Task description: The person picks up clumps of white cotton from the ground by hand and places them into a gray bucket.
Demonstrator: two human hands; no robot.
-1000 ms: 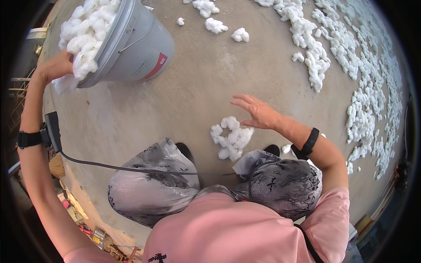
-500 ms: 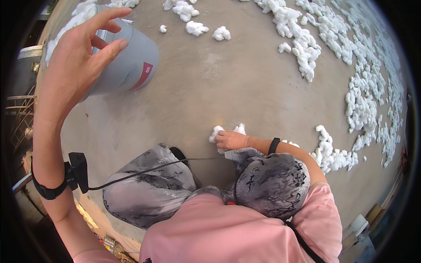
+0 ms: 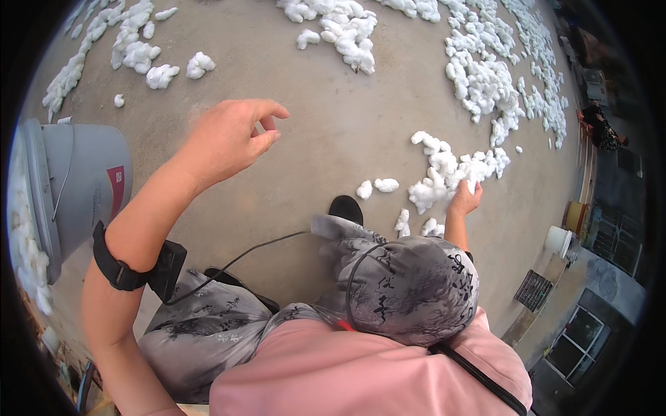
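Note:
At the near end of a cotton clump point(image 3: 444, 170) on the ground to the right, my right hand point(image 3: 466, 199) has its fingers closed on a white tuft. A few loose cotton tufts point(image 3: 386, 185) lie just left of that clump. My left hand point(image 3: 232, 135) hangs in the air over the ground at left, holding nothing, its fingers apart and slightly bent. Left of my left forearm is a grey bucket point(image 3: 94, 166) with a wire handle and a red label; white cotton shows along its rim.
More cotton point(image 3: 479, 83) spreads across the far and right ground, with scattered clumps point(image 3: 163, 76) at the far left. A cable point(image 3: 243, 253) runs from the device on my left forearm across my lap. Along the right edge stand a white bucket point(image 3: 557, 240) and a building wall.
My right hand has gone from tufts near my feet to the clump at the right. My left hand has moved right and nearer, away from the bucket. The view has turned right.

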